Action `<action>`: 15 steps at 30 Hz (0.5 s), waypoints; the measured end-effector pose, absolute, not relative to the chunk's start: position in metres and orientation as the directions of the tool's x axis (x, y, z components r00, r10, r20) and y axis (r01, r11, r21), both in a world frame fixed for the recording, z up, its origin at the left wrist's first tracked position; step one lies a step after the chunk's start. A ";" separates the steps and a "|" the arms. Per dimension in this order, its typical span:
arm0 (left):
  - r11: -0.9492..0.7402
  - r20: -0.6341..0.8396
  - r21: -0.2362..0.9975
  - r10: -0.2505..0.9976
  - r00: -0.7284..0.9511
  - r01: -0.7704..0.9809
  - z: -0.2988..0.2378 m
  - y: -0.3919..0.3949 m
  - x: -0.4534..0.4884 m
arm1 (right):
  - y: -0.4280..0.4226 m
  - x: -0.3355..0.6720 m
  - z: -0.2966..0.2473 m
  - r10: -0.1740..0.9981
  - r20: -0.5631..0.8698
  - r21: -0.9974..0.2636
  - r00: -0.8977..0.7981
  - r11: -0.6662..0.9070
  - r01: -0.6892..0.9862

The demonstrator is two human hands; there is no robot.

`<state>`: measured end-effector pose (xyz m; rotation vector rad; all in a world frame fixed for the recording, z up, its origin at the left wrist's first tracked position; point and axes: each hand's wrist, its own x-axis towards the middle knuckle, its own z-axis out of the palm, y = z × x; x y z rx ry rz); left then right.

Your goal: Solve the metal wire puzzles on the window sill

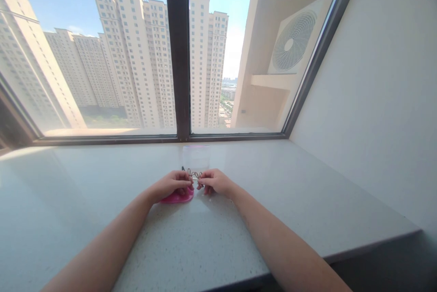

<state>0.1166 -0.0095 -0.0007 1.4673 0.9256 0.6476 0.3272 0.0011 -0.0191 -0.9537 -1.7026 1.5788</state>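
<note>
Both hands meet over the middle of a pale stone window ledge [102, 178]. My left hand [172, 183] and my right hand [215, 181] each pinch one end of a small dark wire piece with loops [195, 175], held between them just above the ledge. A flat pink object [178, 198] lies on the ledge under my left hand, partly hidden by it. Just behind the hands stands a small clear plastic container [195, 157].
A wide window with a dark centre post [177, 51] runs along the back of the ledge. A white wall [375, 101] closes the right side. The ledge's front edge [368, 249] drops off at lower right.
</note>
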 end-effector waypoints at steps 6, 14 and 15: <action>0.043 -0.129 0.984 0.840 0.527 0.172 0.001 -0.011 0.117 | -0.001 0.327 -0.018 0.842 -0.033 -0.996 -0.539 0.014 0.083; 0.037 -0.132 0.982 0.840 0.526 0.187 0.004 -0.012 0.118 | -0.001 0.327 -0.017 0.845 -0.041 -0.997 -0.533 0.001 0.079; 0.040 -0.133 0.982 0.837 0.530 0.183 0.004 -0.012 0.118 | -0.001 0.327 -0.017 0.845 -0.043 -0.997 -0.533 0.001 0.082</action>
